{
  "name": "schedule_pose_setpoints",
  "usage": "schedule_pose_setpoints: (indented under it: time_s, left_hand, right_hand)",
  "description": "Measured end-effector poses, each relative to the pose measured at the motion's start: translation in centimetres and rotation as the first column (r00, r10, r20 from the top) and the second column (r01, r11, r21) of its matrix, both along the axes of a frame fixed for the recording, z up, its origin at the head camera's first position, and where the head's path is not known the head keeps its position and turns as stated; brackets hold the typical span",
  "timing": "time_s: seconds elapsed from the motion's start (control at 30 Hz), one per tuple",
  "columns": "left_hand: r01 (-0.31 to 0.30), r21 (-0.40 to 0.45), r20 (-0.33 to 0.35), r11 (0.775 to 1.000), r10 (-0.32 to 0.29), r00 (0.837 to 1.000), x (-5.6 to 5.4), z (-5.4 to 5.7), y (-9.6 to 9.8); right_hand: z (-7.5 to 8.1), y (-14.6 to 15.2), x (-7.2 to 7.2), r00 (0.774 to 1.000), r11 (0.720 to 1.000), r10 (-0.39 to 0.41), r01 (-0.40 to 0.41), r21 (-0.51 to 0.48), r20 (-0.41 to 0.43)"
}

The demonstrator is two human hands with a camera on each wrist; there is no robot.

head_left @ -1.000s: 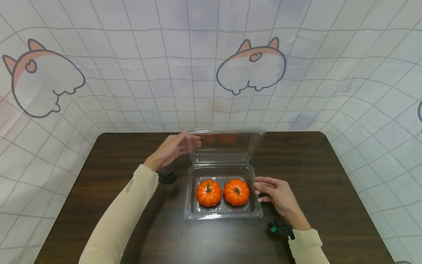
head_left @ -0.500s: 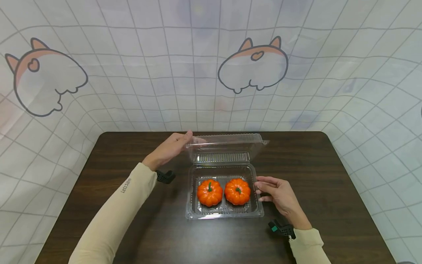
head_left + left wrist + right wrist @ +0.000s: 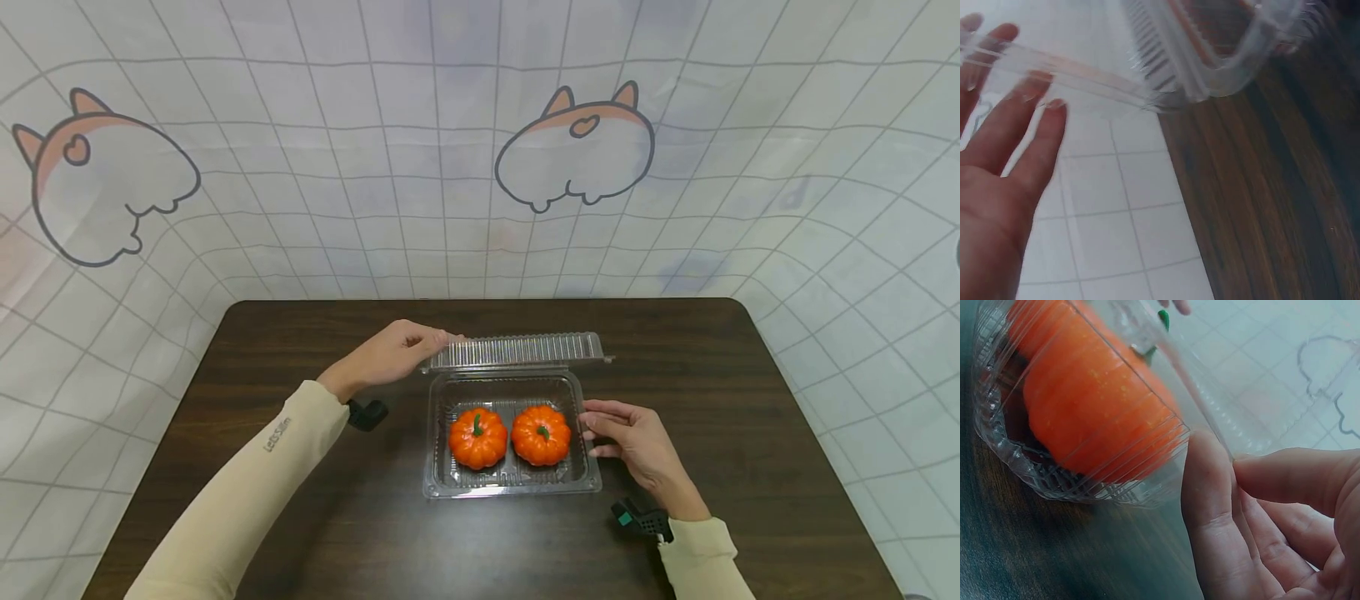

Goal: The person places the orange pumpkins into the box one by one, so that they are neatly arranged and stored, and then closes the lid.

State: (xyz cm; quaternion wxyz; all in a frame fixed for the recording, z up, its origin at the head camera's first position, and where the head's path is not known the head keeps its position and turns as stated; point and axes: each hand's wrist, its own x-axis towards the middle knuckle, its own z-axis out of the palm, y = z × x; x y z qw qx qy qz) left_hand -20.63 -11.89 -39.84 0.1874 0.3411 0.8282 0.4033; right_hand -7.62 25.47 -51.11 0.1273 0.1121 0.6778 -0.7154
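Note:
A clear plastic clamshell container (image 3: pixel 501 492) lies on the dark table, its hinged lid (image 3: pixel 517 350) raised and leaning forward over the back edge. Inside sit two orange toy pumpkins side by side, the left pumpkin (image 3: pixel 477 440) and the right pumpkin (image 3: pixel 542 437), both with green stems. My left hand (image 3: pixel 390 354) is at the lid's left side; in the left wrist view its fingers (image 3: pixel 1038 144) stretch out nearly straight against the clear plastic. My right hand (image 3: pixel 633 446) pinches the container's right rim between thumb and index finger, seen close in the right wrist view.
The dark wood table (image 3: pixel 750 417) extends around the container on every side. Behind it hangs a white grid-patterned cloth (image 3: pixel 360 183) with cartoon animals. Black bands with small devices (image 3: pixel 645 521) sit on both wrists.
The lid has swung forward and down from a more upright stance, with my left hand moving along with it. My right hand keeps its hold on the rim; the pumpkins stay put.

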Motion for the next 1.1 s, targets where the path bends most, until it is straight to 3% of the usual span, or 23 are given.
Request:
schedule_pose_setpoints:
  time_s: [0.2, 0.4, 0.73, 1.1]
  left_hand:
    - [0.101, 0.021, -0.061, 0.995, -0.100, 0.993, 1.1, -0.9, -0.1]
    - [0.193, 0.001, -0.138, 0.981, -0.191, 0.972, 1.7, -1.6, -0.1]
    - [0.291, -0.085, -0.280, 0.953, -0.303, 0.911, 2.6, -1.9, 0.2]
    - [0.296, -0.255, -0.390, 0.921, -0.378, 0.840, 3.8, -3.3, 0.4]
  right_hand:
    - [-0.1, 0.1, -0.1, 1.000, 1.000, 0.000, 0.000, 0.008, 0.005]
    - [-0.1, 0.2, -0.2, 1.000, 1.000, 0.000, 0.000, 0.022, 0.011]
    - [-0.2, 0.3, -0.5, 0.999, 1.000, -0.027, 0.027, -0.001, 0.045]
    - [0.4, 0.4, -0.1, 0.998, 0.997, -0.014, 0.018, -0.074, 0.056]
